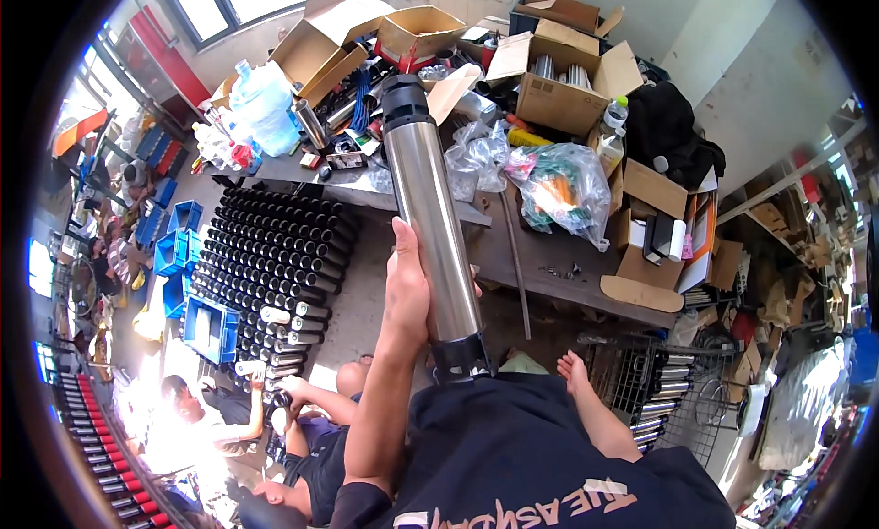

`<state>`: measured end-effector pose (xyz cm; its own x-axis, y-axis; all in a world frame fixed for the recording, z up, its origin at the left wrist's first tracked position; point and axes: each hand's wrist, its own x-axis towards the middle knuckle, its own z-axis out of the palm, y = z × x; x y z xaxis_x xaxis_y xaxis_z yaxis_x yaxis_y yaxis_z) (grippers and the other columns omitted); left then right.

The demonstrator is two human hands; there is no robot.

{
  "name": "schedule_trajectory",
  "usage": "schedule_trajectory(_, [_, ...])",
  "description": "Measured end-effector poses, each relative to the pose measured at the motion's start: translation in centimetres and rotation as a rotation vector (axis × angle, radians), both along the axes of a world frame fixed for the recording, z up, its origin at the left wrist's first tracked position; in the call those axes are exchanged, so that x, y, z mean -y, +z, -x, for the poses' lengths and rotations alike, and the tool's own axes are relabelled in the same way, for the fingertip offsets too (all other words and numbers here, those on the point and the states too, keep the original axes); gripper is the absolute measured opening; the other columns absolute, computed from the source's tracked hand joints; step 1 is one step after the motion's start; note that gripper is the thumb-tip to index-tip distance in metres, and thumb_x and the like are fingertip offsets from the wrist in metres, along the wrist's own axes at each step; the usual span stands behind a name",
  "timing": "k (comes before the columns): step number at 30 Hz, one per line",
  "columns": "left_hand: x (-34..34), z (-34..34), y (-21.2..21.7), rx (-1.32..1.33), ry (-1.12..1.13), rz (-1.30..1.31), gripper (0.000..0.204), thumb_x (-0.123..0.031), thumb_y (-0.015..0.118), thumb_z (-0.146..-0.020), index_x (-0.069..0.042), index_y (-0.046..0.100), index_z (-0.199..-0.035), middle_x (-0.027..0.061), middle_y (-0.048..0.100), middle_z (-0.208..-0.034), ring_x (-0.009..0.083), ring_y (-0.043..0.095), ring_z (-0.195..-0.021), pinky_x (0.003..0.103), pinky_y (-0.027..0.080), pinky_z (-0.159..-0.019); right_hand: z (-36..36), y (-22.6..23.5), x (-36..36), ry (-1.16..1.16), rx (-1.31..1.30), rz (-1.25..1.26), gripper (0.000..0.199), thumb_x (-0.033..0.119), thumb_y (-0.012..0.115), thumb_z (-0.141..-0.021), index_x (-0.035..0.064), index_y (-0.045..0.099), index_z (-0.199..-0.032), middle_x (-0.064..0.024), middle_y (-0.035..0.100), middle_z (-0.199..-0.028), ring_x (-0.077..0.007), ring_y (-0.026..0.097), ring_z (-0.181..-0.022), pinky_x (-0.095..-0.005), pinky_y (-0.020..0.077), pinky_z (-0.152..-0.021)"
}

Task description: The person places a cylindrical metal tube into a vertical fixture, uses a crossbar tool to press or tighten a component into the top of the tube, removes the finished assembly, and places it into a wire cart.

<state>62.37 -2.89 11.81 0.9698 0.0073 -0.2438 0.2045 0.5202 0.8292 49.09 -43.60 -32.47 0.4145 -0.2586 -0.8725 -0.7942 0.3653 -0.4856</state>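
In the middle of the view, my left hand [408, 286] is wrapped round the lower half of what looks like a submersible pump [428, 190], a long, shiny steel cylinder. It has a slotted black piece at its far end and a black fitting at its near end, close to my dark shirt. The pump leans slightly to the left. Lower right, my right hand [572, 371] hangs apart from the pump, holding nothing, with its fingers apart. A wire basket [615, 369] stands beside it, next to several steel tubes [667, 392].
Ahead, a cluttered workbench [586, 295] carries cardboard boxes [560, 94], a water jug [264, 108], plastic bags [563, 185] and a metal rod [515, 254] jutting past its edge. Rows of black-ended cylinders [275, 240] and blue bins [210, 327] stand left. Co-workers [311, 465] sit lower left.
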Motion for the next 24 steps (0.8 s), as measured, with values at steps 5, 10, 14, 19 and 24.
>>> schedule_trajectory(5, [0.3,-0.6,-1.3,-0.025,-0.169,0.262,0.086,-0.081,0.021,-0.094,-0.006,0.058,-0.114,0.0159,0.065,-0.080,0.0282,0.066,-0.066,0.039,0.055,-0.061,2.6,-1.3,2.2,0.009,-0.010,0.039,0.037,0.050,0.067,-0.089,0.0153,0.068,-0.102,0.0026,0.071,-0.089,-0.0101,0.059,-0.069,-0.0308,0.0461,-0.059])
schedule_trajectory(10, [1.4,-0.4,-2.6,0.084,-0.386,0.616,0.088,-0.081,0.023,-0.093,-0.006,0.052,-0.127,0.0210,0.063,-0.082,0.0333,0.063,-0.066,0.045,0.053,-0.064,-0.5,1.0,-0.5,0.067,0.026,0.036,0.025,0.040,0.066,-0.094,0.0155,0.067,-0.099,0.0036,0.069,-0.083,-0.0087,0.058,-0.062,-0.0277,0.0446,-0.053])
schedule_trajectory(14, [2.3,-0.8,-3.3,0.130,-0.431,0.741,0.088,-0.081,0.025,-0.093,-0.005,0.051,-0.128,0.0213,0.063,-0.083,0.0334,0.063,-0.067,0.044,0.054,-0.064,-2.8,3.3,-2.2,0.156,0.072,0.031,0.021,0.037,0.067,-0.095,0.0157,0.067,-0.097,0.0048,0.067,-0.084,-0.0059,0.058,-0.067,-0.0248,0.0439,-0.053])
schedule_trajectory(19, [2.2,0.0,-2.0,0.118,-0.020,0.324,0.090,-0.082,0.028,-0.092,-0.005,0.049,-0.133,0.0174,0.065,-0.097,0.0308,0.067,-0.080,0.044,0.059,-0.074,-3.5,5.0,-2.8,0.186,0.101,0.051,0.024,0.038,0.068,-0.094,0.0138,0.068,-0.098,0.0046,0.067,-0.085,-0.0058,0.057,-0.069,-0.0247,0.0446,-0.055])
schedule_trajectory(24, [1.0,-2.9,-8.2,0.060,-0.351,0.656,0.088,-0.084,0.030,-0.090,-0.007,0.051,-0.128,0.0130,0.061,-0.100,0.0283,0.064,-0.081,0.046,0.058,-0.075,-1.7,4.3,-1.3,0.303,0.003,0.136,0.023,0.034,0.067,-0.095,0.0117,0.069,-0.098,0.0019,0.067,-0.085,-0.0088,0.056,-0.068,-0.0273,0.0440,-0.053])
